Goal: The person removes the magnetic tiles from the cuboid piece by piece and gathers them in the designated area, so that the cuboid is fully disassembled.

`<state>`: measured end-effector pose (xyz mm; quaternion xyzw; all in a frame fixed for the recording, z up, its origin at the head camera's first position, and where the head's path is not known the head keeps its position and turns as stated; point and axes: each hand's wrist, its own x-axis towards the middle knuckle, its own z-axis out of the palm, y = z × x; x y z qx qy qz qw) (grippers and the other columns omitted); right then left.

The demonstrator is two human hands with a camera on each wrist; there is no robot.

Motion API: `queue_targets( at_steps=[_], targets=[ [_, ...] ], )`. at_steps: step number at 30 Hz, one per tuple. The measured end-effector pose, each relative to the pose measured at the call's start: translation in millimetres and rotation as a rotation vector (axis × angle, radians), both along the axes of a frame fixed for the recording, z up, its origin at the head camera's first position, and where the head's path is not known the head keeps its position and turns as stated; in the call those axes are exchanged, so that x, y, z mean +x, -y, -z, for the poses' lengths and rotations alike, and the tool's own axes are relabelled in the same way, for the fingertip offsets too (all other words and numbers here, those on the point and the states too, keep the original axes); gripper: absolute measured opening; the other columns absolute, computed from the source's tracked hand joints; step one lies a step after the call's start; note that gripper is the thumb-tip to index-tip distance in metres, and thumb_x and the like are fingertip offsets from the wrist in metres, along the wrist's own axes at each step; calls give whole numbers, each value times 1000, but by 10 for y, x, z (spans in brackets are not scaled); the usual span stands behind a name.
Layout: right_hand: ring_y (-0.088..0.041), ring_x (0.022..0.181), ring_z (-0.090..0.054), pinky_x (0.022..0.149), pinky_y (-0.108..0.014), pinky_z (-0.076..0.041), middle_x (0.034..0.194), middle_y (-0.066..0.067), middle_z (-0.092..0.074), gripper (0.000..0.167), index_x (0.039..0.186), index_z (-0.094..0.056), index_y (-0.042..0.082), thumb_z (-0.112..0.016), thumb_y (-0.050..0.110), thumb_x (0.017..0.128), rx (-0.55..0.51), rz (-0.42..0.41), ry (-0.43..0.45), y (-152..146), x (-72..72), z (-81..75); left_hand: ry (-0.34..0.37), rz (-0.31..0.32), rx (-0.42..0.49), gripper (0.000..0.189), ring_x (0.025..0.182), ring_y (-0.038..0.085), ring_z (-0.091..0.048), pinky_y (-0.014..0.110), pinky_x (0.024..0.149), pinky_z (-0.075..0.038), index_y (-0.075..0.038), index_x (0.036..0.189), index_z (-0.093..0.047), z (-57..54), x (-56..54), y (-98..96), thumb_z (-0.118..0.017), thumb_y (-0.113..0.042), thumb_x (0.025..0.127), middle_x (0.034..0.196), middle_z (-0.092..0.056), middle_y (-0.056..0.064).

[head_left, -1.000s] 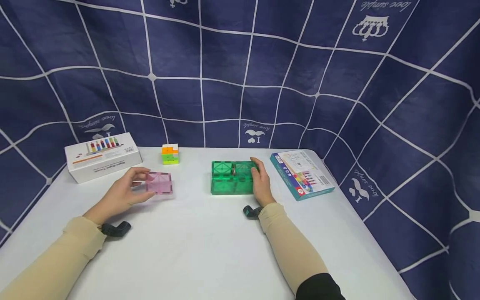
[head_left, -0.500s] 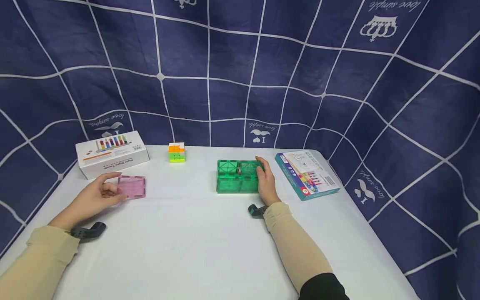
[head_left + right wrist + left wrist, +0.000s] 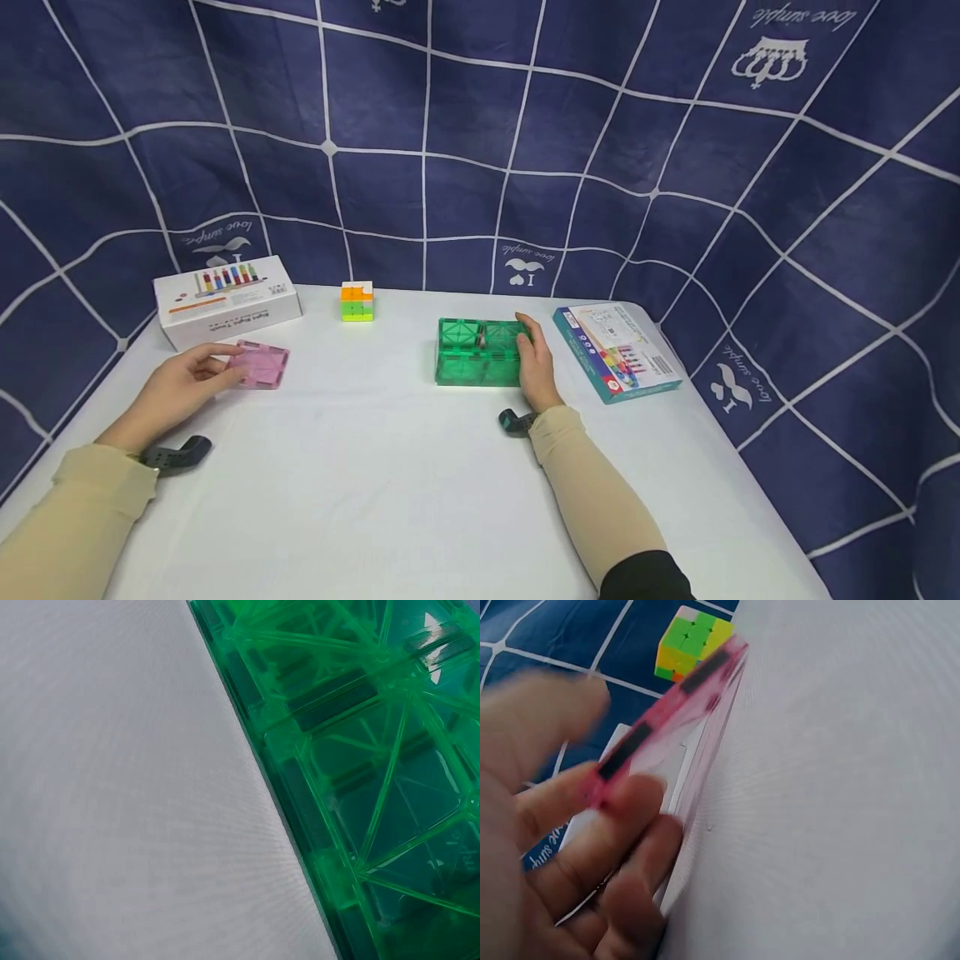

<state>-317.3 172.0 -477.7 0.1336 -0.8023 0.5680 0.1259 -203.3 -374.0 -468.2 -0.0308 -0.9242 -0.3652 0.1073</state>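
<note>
In the head view, a clear pink magnetic tile (image 3: pixel 262 367) leans back at the left of the white table, tilted. My left hand (image 3: pixel 176 387) is at its left edge. The left wrist view has the tile (image 3: pixel 664 724) edge-on against my fingertips (image 3: pixel 634 799), with the blurred thumb (image 3: pixel 555 712) lifted away from it. My right hand (image 3: pixel 536 367) holds the right end of a green block (image 3: pixel 477 367) built of clear magnetic tiles, thumb on its near top and a finger by its far corner. The right wrist view shows only the green tiles (image 3: pixel 382 780) and table; the hand is outside it.
A white toy box (image 3: pixel 228 304) stands at the back left, just behind the pink tile. A puzzle cube (image 3: pixel 357 302) sits near the back edge. To the right of the green block lies a flat teal box (image 3: pixel 618 350). A blue checked curtain (image 3: pixel 465 150) hangs behind the table.
My left hand has carried the pink tile leftward from the middle-left, and the tile has since tipped back from upright. My right hand stays at the green block. The view has shifted slightly.
</note>
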Motion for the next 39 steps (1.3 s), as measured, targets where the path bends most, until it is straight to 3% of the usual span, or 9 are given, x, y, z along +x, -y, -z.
queue_targets(
  at_steps=[2, 5, 9, 13, 20, 27, 33, 36, 39],
  targets=[
    [-20, 155, -28, 127, -49, -21, 163, 2, -39, 44, 156, -42, 23, -34, 32, 113, 2, -2, 2, -15, -6, 10, -15, -26, -39, 52, 73, -6, -57, 18, 61, -42, -5, 133, -63, -6, 0, -5, -77, -35, 94, 93, -71, 11],
    [-19, 154, -29, 127, -49, -21, 163, 3, -40, 44, 155, -43, 26, -34, 34, 113, -1, 2, 2, -15, 0, 11, -21, -41, -107, 53, 79, 8, -65, 24, 65, -43, -6, 134, -62, -6, -1, -34, -76, -37, 94, 95, -73, 16],
    [-20, 153, -32, 125, -51, -24, 161, 3, -43, 44, 154, -45, 22, -36, 33, 112, -15, 14, -20, 4, 3, -1, -46, -40, -213, 53, 93, 41, -66, 48, 74, -48, -2, 137, -59, 2, -11, -73, -69, -37, 99, 104, -70, 26],
    [-22, 152, -34, 125, -52, -24, 159, 2, -45, 44, 153, -47, 17, -38, 29, 111, -23, 27, -33, 23, -5, -17, -89, -23, -267, 51, 108, 54, -55, 63, 88, -39, 5, 139, -58, 46, -10, -48, -62, -31, 103, 119, -64, 37],
    [-22, 151, -36, 125, -50, -25, 159, -4, -47, 41, 150, -50, 25, -39, 29, 111, -25, 39, -42, -1, -22, -3, -107, -24, -361, 48, 108, 49, -52, 60, 92, -35, 1, 142, -58, 97, -20, -29, -60, -29, 105, 114, -66, 34],
    [-22, 153, -32, 125, -53, -24, 160, 0, -44, 43, 152, -48, 25, -37, 32, 111, -25, 28, -9, -22, 14, -22, -97, -42, -501, 44, 97, 46, -52, 59, 76, -39, -3, 138, -63, 64, -41, -64, -64, -30, 103, 99, -66, 24],
    [-21, 153, -32, 125, -53, -24, 160, 4, -44, 42, 151, -49, 27, -37, 31, 112, -33, 33, -7, -34, 11, -33, -86, -48, -495, 44, 95, 45, -50, 56, 74, -39, -3, 135, -66, 84, -38, -107, -69, -28, 99, 101, -61, 27],
    [-22, 153, -33, 125, -53, -24, 160, 2, -45, 42, 151, -49, 25, -37, 29, 111, -44, 30, -13, -18, 4, -22, -153, -63, -485, 42, 101, 49, -50, 60, 78, -39, -2, 133, -67, 7, -21, -157, -70, -25, 98, 109, -60, 29],
    [-22, 153, -32, 125, -52, -23, 160, -1, -44, 42, 151, -49, 26, -37, 30, 111, -53, 19, -13, 6, 3, -4, -260, -42, -452, 39, 109, 51, -50, 65, 85, -39, -4, 131, -67, -155, 2, -336, -71, -18, 96, 118, -59, 29]
  ],
)
